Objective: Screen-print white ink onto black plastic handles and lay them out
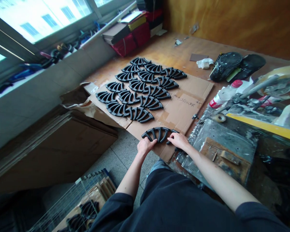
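Observation:
A black fan-shaped part (159,131), made of several curved bars along an arched strip, lies at the near edge of the flattened cardboard (176,120). At its left end, my left hand (147,145) is closed, thumb laid against the lower tips of the bars. My right hand (179,140) pinches the right end, and its fingers partly cover the last bars. Farther up the cardboard rest rows of similar black fan-shaped parts (117,109), set close together and touching or overlapping in places.
On the right stand a machine with a metal plate (241,135), a red-capped plastic bottle (226,93) and dark containers (229,66). Stacked boxes (137,35) sit at the back. Below left are leaning cardboard sheets (62,151) and a wire basket (70,199) holding black parts.

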`<action>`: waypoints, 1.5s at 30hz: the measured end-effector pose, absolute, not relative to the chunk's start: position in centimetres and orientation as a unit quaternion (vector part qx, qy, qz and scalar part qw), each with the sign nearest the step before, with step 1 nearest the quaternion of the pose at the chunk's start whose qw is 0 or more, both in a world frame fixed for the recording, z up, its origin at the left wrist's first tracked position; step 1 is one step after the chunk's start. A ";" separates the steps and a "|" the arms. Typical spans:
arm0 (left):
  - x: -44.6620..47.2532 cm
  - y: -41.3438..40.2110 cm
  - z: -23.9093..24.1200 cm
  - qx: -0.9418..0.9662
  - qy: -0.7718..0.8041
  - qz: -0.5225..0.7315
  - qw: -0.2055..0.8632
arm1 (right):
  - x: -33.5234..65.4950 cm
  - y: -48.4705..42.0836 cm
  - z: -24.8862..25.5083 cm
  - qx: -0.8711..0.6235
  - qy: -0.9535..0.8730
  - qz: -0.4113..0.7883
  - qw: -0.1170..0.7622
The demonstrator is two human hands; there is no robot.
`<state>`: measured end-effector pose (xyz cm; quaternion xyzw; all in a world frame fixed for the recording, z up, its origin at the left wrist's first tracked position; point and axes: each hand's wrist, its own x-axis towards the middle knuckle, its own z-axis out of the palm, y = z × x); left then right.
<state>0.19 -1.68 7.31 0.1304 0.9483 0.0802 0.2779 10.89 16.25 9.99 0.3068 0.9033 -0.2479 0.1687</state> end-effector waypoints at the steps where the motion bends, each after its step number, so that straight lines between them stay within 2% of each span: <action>1: -0.2 -1.5 7.3 0.137 0.948 0.075 0.277 | 10.8 16.1 10.0 0.301 0.900 -0.266 0.169; 7: -0.5 -1.6 8.2 0.179 0.950 0.043 0.252 | 11.1 15.8 9.1 0.266 0.896 -0.324 0.145; 11: 2.7 -1.7 8.3 0.232 0.964 0.091 0.095 | 11.6 16.0 8.3 0.255 0.893 -0.346 0.130; 13: 4.7 -1.2 7.8 0.292 0.947 0.123 0.054 | 11.7 16.1 8.1 0.252 0.893 -0.349 0.130; 21: 6.1 1.4 5.7 0.321 0.936 0.120 0.078 | 12.3 16.3 8.4 0.231 0.886 -0.381 0.130; 24: 5.2 1.5 6.6 0.334 0.933 0.116 0.059 | 12.5 16.0 9.1 0.216 0.893 -0.386 0.085; 29: 1.5 3.6 9.4 0.363 0.922 0.130 -0.045 | 11.7 16.6 10.9 0.232 0.856 -0.460 -0.035; 32: -2.5 7.7 11.2 0.394 0.905 0.143 -0.075 | 10.6 17.4 11.1 0.273 0.857 -0.433 -0.051; 36: -7.5 16.7 13.0 0.448 0.876 0.163 -0.072 | 9.4 17.2 9.9 0.285 0.904 -0.304 0.093; 39: -9.6 24.6 13.6 0.497 0.849 0.173 -0.049 | 9.3 16.4 8.4 0.296 0.900 -0.271 0.169; 45: -11.2 38.3 12.8 0.537 0.828 0.160 0.021 | 9.5 15.8 3.9 0.300 0.893 -0.304 0.140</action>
